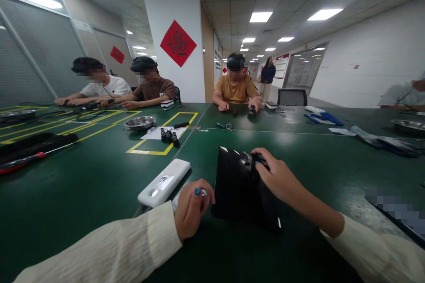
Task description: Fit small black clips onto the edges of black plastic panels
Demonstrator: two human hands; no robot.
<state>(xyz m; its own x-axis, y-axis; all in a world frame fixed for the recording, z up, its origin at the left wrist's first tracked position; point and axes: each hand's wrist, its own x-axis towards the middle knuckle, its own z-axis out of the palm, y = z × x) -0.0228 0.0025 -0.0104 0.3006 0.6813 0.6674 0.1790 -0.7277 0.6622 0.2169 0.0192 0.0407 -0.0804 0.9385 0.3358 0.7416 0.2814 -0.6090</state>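
A glossy black panel (239,199) stands tilted on the green table in front of me, with a raised black fitting on its upper part. My right hand (275,174) is closed around a small black part (259,157) at the panel's upper right; whether that part is joined to the panel is hard to tell. Close to the panel's left edge, my left hand (194,208) is curled shut, with a bit of something pale showing by the thumb. Beside that hand lies a white oblong device (165,182) bearing a label and a round spot.
Farther off on the green table (318,181) are a metal bowl (140,123), several small black cylinders (170,136), and green-handled pliers (225,126). A red-handled screwdriver (36,157) lies left; gloves (381,139) lie right. Several people sit around the table.
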